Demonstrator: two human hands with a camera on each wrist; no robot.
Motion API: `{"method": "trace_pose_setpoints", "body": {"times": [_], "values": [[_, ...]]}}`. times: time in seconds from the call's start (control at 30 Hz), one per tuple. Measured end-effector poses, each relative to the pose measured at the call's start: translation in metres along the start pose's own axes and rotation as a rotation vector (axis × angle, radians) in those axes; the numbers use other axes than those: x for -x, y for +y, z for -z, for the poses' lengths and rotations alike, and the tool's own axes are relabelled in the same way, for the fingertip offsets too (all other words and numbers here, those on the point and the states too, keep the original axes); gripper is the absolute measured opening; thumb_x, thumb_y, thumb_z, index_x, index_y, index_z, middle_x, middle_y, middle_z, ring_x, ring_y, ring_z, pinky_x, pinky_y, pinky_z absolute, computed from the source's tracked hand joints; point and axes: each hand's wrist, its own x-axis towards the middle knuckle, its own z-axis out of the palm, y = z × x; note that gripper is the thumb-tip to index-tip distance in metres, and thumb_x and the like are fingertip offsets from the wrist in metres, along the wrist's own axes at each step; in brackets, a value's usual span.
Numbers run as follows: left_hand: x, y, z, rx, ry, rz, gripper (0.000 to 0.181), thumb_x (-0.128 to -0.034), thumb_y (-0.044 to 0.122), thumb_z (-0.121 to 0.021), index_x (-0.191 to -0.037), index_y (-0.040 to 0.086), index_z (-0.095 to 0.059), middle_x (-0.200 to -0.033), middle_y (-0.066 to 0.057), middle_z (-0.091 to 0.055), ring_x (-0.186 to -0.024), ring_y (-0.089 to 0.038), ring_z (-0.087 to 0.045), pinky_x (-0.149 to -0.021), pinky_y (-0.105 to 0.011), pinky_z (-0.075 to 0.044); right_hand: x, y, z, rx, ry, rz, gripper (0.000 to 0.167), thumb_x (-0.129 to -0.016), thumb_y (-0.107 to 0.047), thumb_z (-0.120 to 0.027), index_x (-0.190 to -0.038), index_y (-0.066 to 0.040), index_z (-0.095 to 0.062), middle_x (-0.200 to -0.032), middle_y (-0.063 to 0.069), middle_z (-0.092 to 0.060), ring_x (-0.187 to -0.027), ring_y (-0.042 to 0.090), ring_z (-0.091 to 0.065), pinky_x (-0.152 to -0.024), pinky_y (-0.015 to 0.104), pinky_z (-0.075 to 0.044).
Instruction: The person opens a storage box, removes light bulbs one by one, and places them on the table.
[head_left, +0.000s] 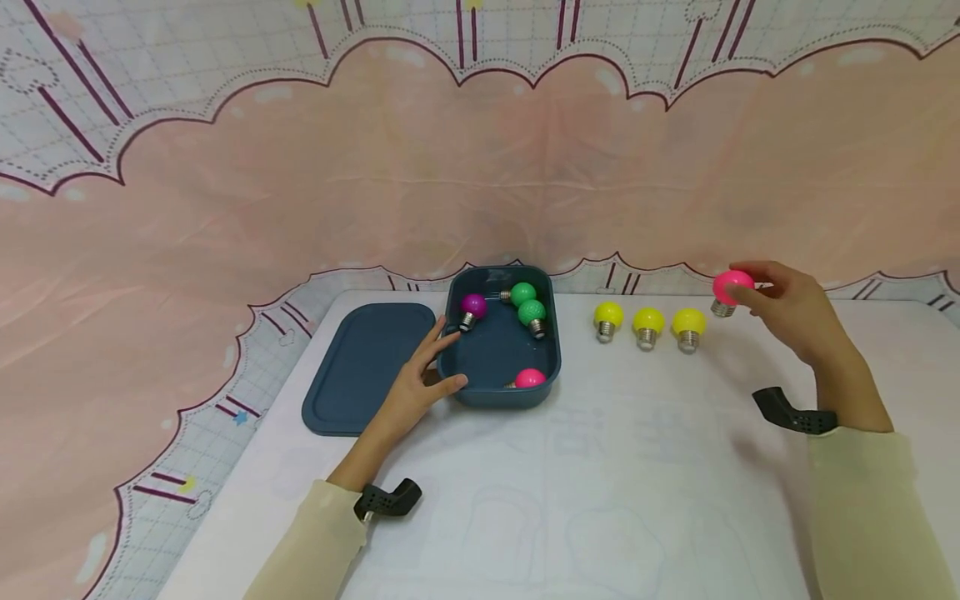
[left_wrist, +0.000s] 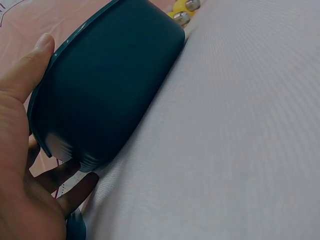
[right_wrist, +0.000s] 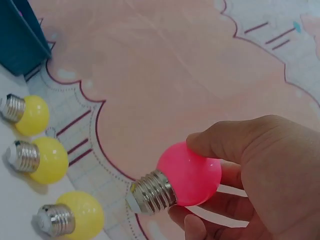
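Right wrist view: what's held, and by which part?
The right hand holds a pink light bulb by its globe, screw base jutting out.

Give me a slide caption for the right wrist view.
Right hand holding a pink bulb, three yellow bulbs in a row nearby.

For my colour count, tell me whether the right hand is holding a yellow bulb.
No, the right hand holds a pink bulb, while three yellow bulbs rest on the white table apart from it.

Pink bulb (right_wrist: 192,175) in fingers (right_wrist: 220,137), open blue box (head_left: 501,400)
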Motion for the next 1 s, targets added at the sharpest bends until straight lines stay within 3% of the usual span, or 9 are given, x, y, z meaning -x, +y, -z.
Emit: {"method": "trace_pose_setpoints", "body": {"times": [0.2,0.57,0.77,1.0], "values": [[0.0,0.001,0.0,0.007,-0.001,-0.006,0.063,-0.0914,0.017,-0.067,-0.147,0.008,-0.038,-0.16,0.003,-0.009,-0.138,-0.032,-0.028,-0.099,-0.051,-0.039,-0.003,0.014,-0.002,0.019,-0.075,-0.051,0.067,-0.094,-0.052,-0.051,-0.142,-0.006,-0.043,-0.131,0.023,-0.046,-0.107,0.04,-0.047,-0.075,0.046,-0.042],[0.0,0.001,0.001,0.0,0.0,0.009,0.065,-0.0908,0.026,-0.068,-0.148,0.011,-0.038,-0.159,0.009,-0.009,-0.138,-0.031,-0.029,-0.1,-0.05,-0.038,-0.006,0.035,-0.008,0.126,-0.176,-0.1,0.071,-0.094,-0.05,-0.053,-0.141,0.002,-0.041,-0.131,0.032,-0.042,-0.113,0.05,-0.041,-0.079,0.06,-0.044],[0.0,0.002,0.001,-0.004,-0.002,0.014,0.063,-0.0915,0.014,-0.066,-0.148,0.009,-0.037,-0.16,0.004,-0.008,-0.139,-0.031,-0.026,-0.099,-0.051,-0.039,-0.007,0.045,-0.01,0.176,-0.252,-0.15,0.074,-0.093,-0.054,-0.05,-0.14,0.003,-0.04,-0.132,0.035,-0.039,-0.116,0.053,-0.035,-0.083,0.065,-0.04],[0.004,0.03,0.0,0.01,-0.016,0.016,0.061,-0.0908,0.003,-0.063,-0.146,0.001,-0.036,-0.159,-0.012,-0.007,-0.138,-0.04,-0.024,-0.098,-0.057,-0.037,-0.008,0.055,-0.017,0.149,-0.231,-0.153,0.074,-0.096,-0.052,-0.046,-0.142,0.005,-0.037,-0.133,0.035,-0.036,-0.115,0.053,-0.036,-0.084,0.064,-0.04]]}}
